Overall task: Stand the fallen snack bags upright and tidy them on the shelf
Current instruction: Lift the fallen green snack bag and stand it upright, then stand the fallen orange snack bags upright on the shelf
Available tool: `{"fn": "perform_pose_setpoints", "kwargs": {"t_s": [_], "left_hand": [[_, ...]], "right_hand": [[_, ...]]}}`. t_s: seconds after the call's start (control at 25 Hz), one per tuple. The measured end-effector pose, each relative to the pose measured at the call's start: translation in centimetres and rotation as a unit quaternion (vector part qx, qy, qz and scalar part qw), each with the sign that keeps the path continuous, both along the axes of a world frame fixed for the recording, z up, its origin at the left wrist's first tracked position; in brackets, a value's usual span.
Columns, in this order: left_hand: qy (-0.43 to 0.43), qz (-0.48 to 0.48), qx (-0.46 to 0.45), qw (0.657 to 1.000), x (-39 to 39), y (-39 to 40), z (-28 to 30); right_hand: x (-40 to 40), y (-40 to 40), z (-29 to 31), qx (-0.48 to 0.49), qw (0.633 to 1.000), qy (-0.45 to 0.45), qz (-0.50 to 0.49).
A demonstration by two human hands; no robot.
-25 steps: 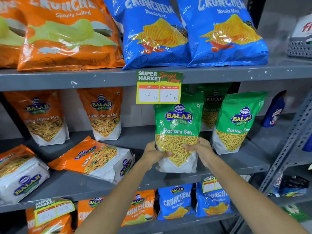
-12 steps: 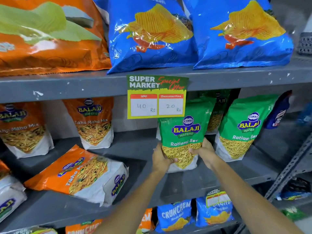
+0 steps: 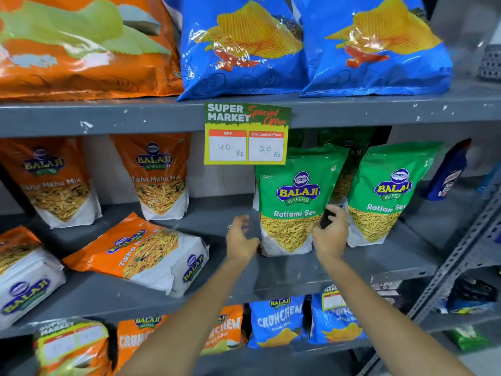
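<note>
A green Ratlami Sev bag (image 3: pixel 294 202) stands upright on the grey middle shelf (image 3: pixel 295 275). My left hand (image 3: pixel 240 237) hovers just left of its base, fingers spread, holding nothing. My right hand (image 3: pixel 329 233) is at the bag's lower right edge with its fingers loose; a small dark patch shows between thumb and fingers. A second green bag (image 3: pixel 387 194) stands to the right, and a third is partly hidden behind them. Two orange Tikha Mitha Mix bags lie flat: one (image 3: pixel 135 253) left of my hands, another (image 3: pixel 24 275) at the far left edge.
Two orange bags (image 3: pixel 160 177) (image 3: pixel 54 183) stand at the back left. A price tag (image 3: pixel 246 134) hangs from the upper shelf edge over the green bag's top. Large orange and blue crisp bags sit above, small Crunchem bags (image 3: pixel 279 321) below. A slotted metal upright (image 3: pixel 461 256) rises at right.
The green bag was held in both hands and pushed back onto the shelf; now it stands by itself and both hands have come off its sides. The view has moved closer.
</note>
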State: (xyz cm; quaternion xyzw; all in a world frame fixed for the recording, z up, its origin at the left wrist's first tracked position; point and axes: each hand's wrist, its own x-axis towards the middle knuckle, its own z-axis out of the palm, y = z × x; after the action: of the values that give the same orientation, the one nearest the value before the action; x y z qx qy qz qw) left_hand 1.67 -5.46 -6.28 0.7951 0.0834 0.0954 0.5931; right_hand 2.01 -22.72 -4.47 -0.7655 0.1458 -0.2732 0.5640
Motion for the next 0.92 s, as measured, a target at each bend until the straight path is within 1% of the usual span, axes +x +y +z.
{"fn": "perform_pose_setpoints", "kwargs": {"t_s": [0.08, 0.16, 0.28, 0.36, 0.44, 0.52, 0.64, 0.72, 0.84, 0.92], "left_hand": [[-0.003, 0.075, -0.006, 0.997, -1.4, 1.8, 0.6], [-0.017, 0.138, -0.018, 0.990, -3.1, 3.7, 1.5], [-0.032, 0.212, 0.002, 0.977, -5.6, 6.5, 2.0], [-0.034, 0.245, 0.009, 0.969, -7.3, 8.4, 1.9], [-0.017, 0.274, -0.011, 0.962, -8.5, 10.3, 1.9], [0.024, 0.301, -0.021, 0.953, -9.6, 12.0, 2.0], [0.098, 0.307, -0.012, 0.946, -10.7, 14.0, 2.3], [0.156, 0.296, -0.029, 0.942, -10.6, 15.3, 1.9], [0.222, 0.274, -0.153, 0.923, -8.8, 17.6, 0.3], [0.224, 0.273, -0.205, 0.913, -7.0, 19.2, -1.5]], "right_hand": [[-1.6, 0.8, 0.3, -0.094, 0.995, -0.024, 0.007], [-2.8, 2.1, 0.5, -0.132, 0.989, -0.044, 0.040], [-3.8, 4.5, 0.6, -0.115, 0.988, -0.049, 0.091], [-4.4, 6.3, 0.6, -0.107, 0.984, -0.055, 0.129], [-5.0, 8.2, 0.7, -0.122, 0.977, -0.047, 0.171], [-5.5, 10.2, 0.8, -0.140, 0.967, -0.041, 0.211], [-5.2, 13.3, 0.7, -0.168, 0.953, -0.029, 0.250], [-4.7, 15.4, 0.6, -0.183, 0.947, -0.002, 0.266], [-3.6, 18.2, 0.6, -0.178, 0.939, 0.041, 0.290], [-2.6, 19.8, 0.2, -0.177, 0.935, 0.081, 0.295]]}}
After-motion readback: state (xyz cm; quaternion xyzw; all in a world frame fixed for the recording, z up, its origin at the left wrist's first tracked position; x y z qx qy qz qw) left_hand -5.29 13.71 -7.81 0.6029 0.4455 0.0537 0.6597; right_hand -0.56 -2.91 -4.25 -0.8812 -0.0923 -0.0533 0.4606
